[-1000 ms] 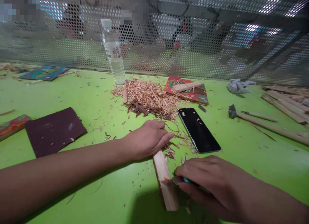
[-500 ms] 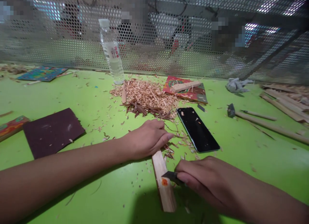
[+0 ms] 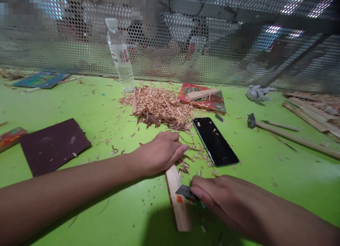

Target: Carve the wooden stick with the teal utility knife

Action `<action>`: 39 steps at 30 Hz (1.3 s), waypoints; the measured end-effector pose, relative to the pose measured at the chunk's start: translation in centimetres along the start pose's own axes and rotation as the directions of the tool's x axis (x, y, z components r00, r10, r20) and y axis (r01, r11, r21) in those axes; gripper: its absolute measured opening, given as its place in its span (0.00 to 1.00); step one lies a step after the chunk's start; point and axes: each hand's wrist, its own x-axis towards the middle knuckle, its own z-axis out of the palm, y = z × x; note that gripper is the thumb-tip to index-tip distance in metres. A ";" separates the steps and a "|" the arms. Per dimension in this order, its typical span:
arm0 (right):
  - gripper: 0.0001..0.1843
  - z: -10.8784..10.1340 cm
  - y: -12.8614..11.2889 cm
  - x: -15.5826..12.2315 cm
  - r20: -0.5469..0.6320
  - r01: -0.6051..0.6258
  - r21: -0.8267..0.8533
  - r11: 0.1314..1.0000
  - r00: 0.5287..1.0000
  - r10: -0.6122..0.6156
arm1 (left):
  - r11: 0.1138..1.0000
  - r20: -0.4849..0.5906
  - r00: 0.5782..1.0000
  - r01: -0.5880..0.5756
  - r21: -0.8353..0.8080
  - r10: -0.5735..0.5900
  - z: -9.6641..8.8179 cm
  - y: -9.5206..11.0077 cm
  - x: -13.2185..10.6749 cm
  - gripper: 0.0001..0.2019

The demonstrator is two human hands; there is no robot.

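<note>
Head view: a wood strip [image 3: 177,200] lies flat on the green table [image 3: 265,175], near the front edge & centre, long axis running away from the person. It carries a small orange mark [image 3: 179,199] on its top face.

The left hand [image 3: 159,154] is curled down over the far end, fingers closed on it and palm pressing. That probably pins the strip so it can't slide. The right hand [image 3: 220,200] pinches a small dark blade [image 3: 184,192] tight between thumb & fingertips. The blade's edge is laid on the strip just above the orange mark, tilted low; that shallow angle looks suited to shaving thin curls. A bit of teal shows under the fingers, maybe a handle, can't tell.

Loose chips lie round the strip. Just beyond them, to the right, is a black phone [image 3: 215,141], face up, screen dark, specks of wood on it. Behind the left hand sits a heap of shavings [image 3: 162,106], prob. swept there to keep the front area free.

A clear water bottle [image 3: 120,58] stands upright past the heap. It has red characters on its label, too blurred to read.

- Left: a dark sanding sheet [image 3: 53,145], flat.
- Back: a painted board [image 3: 204,99] w/ a short wood piece on top.
- Right: long sticks [image 3: 297,138] & a grey rag [image 3: 256,93].

A perforated metal screen [image 3: 212,55] closes off the back.
</note>
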 end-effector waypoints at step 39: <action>0.16 1.1 0.0 -0.3 -0.046 -0.044 0.042 0.998 0.998 0.046 | 1.000 -0.009 1.000 -0.014 -0.019 0.014 -0.2 0.0 -0.3 0.25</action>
